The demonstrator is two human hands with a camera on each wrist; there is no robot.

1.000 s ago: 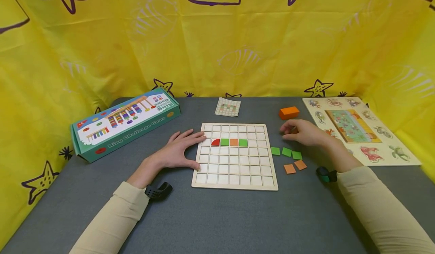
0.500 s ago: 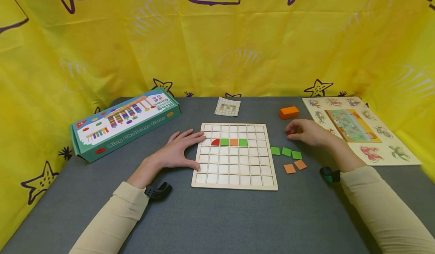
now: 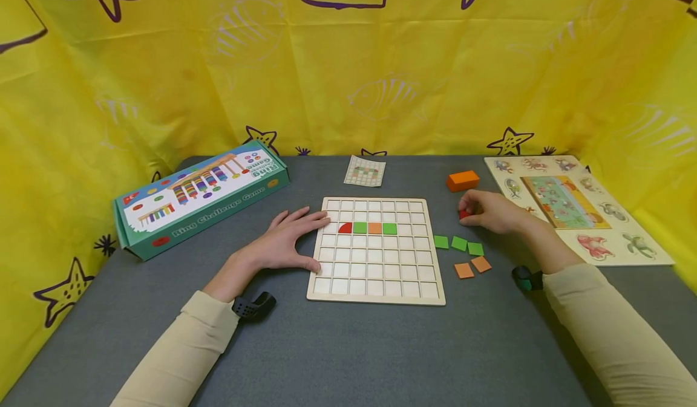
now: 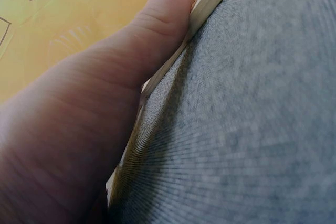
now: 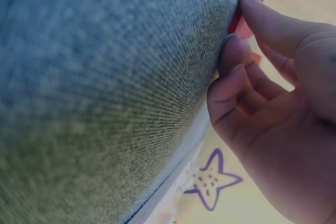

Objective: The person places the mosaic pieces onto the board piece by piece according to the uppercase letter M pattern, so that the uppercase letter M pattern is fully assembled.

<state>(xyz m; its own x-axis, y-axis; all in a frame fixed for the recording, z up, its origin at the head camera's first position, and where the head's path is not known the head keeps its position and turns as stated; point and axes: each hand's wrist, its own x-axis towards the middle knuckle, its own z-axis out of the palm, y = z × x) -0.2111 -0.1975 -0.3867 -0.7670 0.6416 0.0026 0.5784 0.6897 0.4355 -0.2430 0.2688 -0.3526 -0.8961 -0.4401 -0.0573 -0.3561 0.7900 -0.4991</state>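
A pale wooden grid board lies mid-table; one row of it bears a red quarter-round tile, a green tile, an orange one and another green one. My left hand rests at the board's left edge with fingers spread, its thumb lying on the rim in the left wrist view. To the right of the board, my right hand pinches a small red tile between thumb and fingers, close over the table. Most of that tile is hidden by the fingers, and its full shape cannot be told.
Loose green tiles and two orange tiles lie right of the board. Behind stand a pattern card and an orange block. A green game box is at left, an animal puzzle board at right.
My right hand has shifted slightly right and back, and a red tile now shows in its fingers. My left hand and the tiles on the board have stayed put.
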